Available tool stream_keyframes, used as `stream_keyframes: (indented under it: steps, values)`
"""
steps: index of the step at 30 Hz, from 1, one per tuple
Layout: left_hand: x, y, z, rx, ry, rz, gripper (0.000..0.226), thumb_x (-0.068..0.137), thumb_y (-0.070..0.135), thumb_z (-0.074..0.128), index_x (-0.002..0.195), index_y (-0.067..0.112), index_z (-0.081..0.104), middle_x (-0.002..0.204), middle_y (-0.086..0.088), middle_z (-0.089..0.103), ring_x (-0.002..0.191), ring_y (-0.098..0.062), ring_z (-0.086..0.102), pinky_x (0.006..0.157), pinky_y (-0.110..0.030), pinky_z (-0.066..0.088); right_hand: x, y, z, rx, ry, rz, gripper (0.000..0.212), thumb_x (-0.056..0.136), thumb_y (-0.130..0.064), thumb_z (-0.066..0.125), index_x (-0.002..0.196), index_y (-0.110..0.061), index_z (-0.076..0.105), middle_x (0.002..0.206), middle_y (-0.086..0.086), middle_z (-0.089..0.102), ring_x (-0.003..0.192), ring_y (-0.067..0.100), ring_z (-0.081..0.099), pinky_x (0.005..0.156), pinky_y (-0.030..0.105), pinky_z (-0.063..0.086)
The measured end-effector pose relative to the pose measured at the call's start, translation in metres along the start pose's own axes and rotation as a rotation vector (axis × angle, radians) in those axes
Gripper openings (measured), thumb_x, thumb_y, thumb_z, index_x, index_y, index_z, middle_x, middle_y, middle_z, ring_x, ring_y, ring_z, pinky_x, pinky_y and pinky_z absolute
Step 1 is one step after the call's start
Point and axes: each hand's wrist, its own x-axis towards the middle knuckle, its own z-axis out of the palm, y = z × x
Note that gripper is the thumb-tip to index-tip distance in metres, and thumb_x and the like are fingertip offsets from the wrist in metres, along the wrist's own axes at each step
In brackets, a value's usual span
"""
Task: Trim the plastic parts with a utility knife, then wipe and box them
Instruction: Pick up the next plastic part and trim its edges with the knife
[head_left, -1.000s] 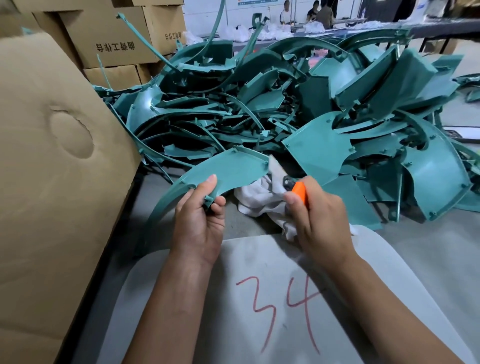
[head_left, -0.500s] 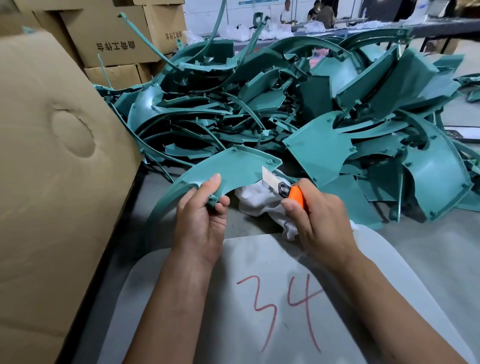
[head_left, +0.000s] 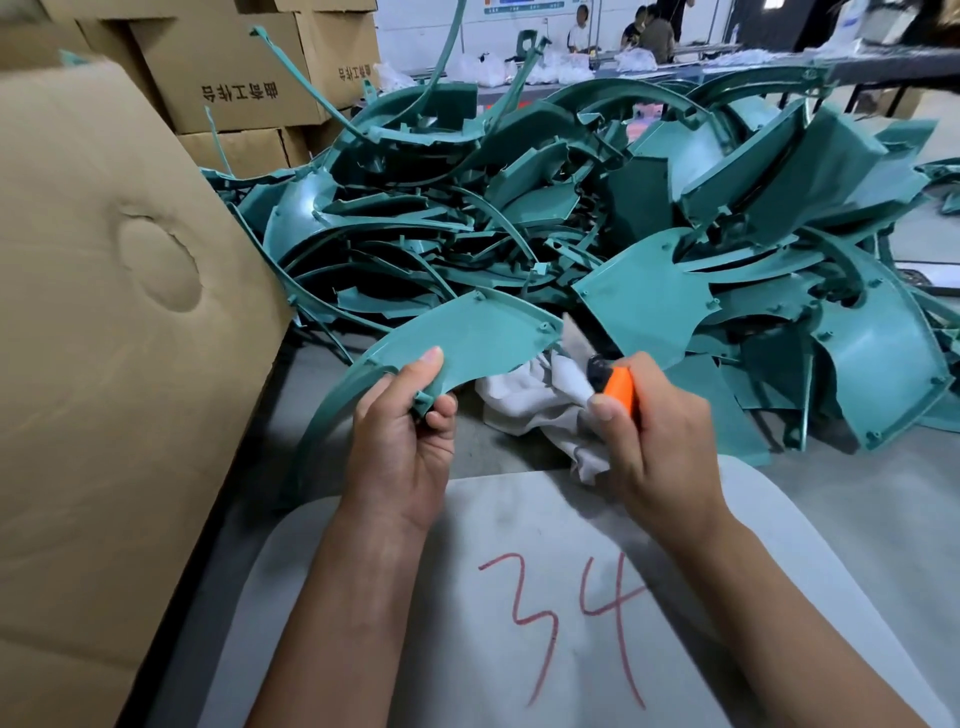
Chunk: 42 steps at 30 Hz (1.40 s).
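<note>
While both hands work above the grey board, the scene reads as follows.

Left hand: the left hand (head_left: 402, 441) grips a curved teal plastic part (head_left: 467, 338) at its lower edge, thumb flat on the upper face and fingers curled underneath.

Held part: it is lifted clear of the table, its wide fan-shaped end pointing up and right, and a narrow arched strip runs down from it to the left of the wrist.

Right hand: the right hand (head_left: 654, 441) is closed around an orange utility knife (head_left: 613, 382), thumb pressed along the handle.

Blade: the extended blade (head_left: 574, 335) angles up and left, its tip just beside the right corner of the held part; whether it touches the edge cannot be told.

Cloth: a crumpled white rag (head_left: 530, 397) lies on the table between and behind the two hands.

Pile: a large heap of teal plastic parts (head_left: 597, 208) covers the table beyond the hands.

Board: a pale grey board (head_left: 467, 649) marked "34" in red lies under the forearms.

Box: an open cardboard flap (head_left: 104, 338) stands at the left, with stacked cartons (head_left: 234, 78) behind it.
</note>
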Motion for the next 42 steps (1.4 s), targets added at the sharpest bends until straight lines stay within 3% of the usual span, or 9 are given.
stream_keyframes:
  steps: [5, 11, 16, 21, 24, 28, 34, 39, 42]
  values:
    - [-0.001, -0.002, 0.001, 0.003, 0.023, -0.002, 0.017, 0.095, 0.0, 0.062, 0.083, 0.011, 0.059, 0.076, 0.001, 0.057, 0.041, -0.002, 0.048, 0.037, -0.007, 0.037, 0.0, -0.01, 0.008, -0.07, -0.113, -0.057, 0.058, 0.105, -0.068, 0.025, 0.086, -0.017, 0.044, 0.066, -0.014, 0.028, 0.058, 0.017, 0.032, 0.055, 0.033, 0.027]
    - [0.0, -0.001, -0.002, -0.008, -0.025, 0.045, 0.014, 0.093, 0.001, 0.061, 0.086, 0.012, 0.066, 0.092, -0.003, 0.063, 0.044, -0.003, 0.047, 0.039, -0.007, 0.038, 0.005, 0.01, -0.004, -0.025, 0.046, 0.174, 0.051, 0.105, -0.054, 0.038, 0.078, -0.011, 0.042, 0.06, 0.004, 0.042, 0.053, 0.023, 0.039, 0.054, 0.039, 0.031]
    - [-0.001, -0.009, -0.001, 0.152, -0.028, 0.085, 0.011, 0.094, 0.001, 0.064, 0.094, 0.013, 0.067, 0.083, 0.003, 0.069, 0.05, -0.002, 0.052, 0.041, -0.01, 0.04, 0.006, -0.006, 0.0, 0.691, 0.041, 0.426, 0.039, 0.088, -0.049, 0.072, 0.087, -0.011, 0.063, 0.064, -0.006, 0.056, 0.051, 0.007, 0.045, 0.05, 0.018, 0.039]
    - [0.0, -0.015, -0.004, 0.236, -0.052, 0.11, 0.012, 0.095, 0.004, 0.065, 0.095, 0.016, 0.068, 0.088, 0.002, 0.072, 0.055, -0.002, 0.056, 0.043, -0.013, 0.042, 0.006, -0.013, 0.003, 0.797, 0.032, 0.596, 0.024, 0.083, -0.029, 0.086, 0.094, -0.013, 0.072, 0.074, 0.004, 0.075, 0.048, 0.01, 0.058, 0.045, 0.021, 0.045]
    - [0.001, -0.015, -0.007, 0.274, -0.082, 0.123, 0.012, 0.094, 0.005, 0.066, 0.096, 0.017, 0.068, 0.088, 0.002, 0.072, 0.059, -0.003, 0.059, 0.044, -0.014, 0.044, 0.007, -0.01, 0.001, 0.852, 0.02, 0.656, 0.019, 0.095, -0.02, 0.077, 0.082, -0.008, 0.071, 0.072, 0.013, 0.074, 0.041, 0.014, 0.044, 0.041, 0.029, 0.043]
    - [0.002, -0.015, -0.012, 0.276, -0.123, 0.123, 0.015, 0.089, 0.007, 0.073, 0.098, 0.02, 0.07, 0.094, 0.002, 0.074, 0.064, -0.004, 0.063, 0.045, -0.014, 0.045, 0.007, -0.009, 0.0, 0.847, -0.026, 0.715, 0.026, 0.1, -0.022, 0.071, 0.074, -0.018, 0.07, 0.071, 0.018, 0.069, 0.044, 0.018, 0.043, 0.045, 0.064, 0.046]
    - [0.003, -0.004, -0.022, 0.354, -0.258, 0.108, 0.025, 0.083, 0.013, 0.073, 0.101, 0.031, 0.077, 0.103, 0.001, 0.073, 0.06, -0.007, 0.061, 0.044, -0.014, 0.044, 0.01, -0.005, -0.002, 0.848, 0.083, 0.791, 0.035, 0.105, -0.019, 0.06, 0.071, -0.015, 0.059, 0.06, 0.008, 0.059, 0.042, 0.013, 0.05, 0.04, 0.02, 0.038]
    - [0.002, -0.001, -0.028, 0.601, -0.312, 0.096, 0.03, 0.078, 0.015, 0.078, 0.101, 0.034, 0.075, 0.102, 0.002, 0.076, 0.072, -0.019, 0.063, 0.046, -0.021, 0.051, 0.007, -0.005, -0.002, 0.958, -0.129, 0.792, 0.029, 0.102, -0.033, 0.066, 0.086, -0.009, 0.062, 0.066, 0.012, 0.054, 0.045, 0.023, 0.047, 0.047, 0.032, 0.049]
    - [0.002, -0.002, -0.028, 0.688, -0.333, 0.136, 0.035, 0.077, 0.015, 0.079, 0.106, 0.034, 0.074, 0.106, 0.002, 0.077, 0.079, -0.024, 0.068, 0.047, -0.022, 0.053, 0.005, -0.005, 0.0, 0.812, -0.238, 0.731, 0.017, 0.097, -0.03, 0.075, 0.088, -0.018, 0.066, 0.068, 0.005, 0.055, 0.055, 0.026, 0.049, 0.051, 0.038, 0.049]
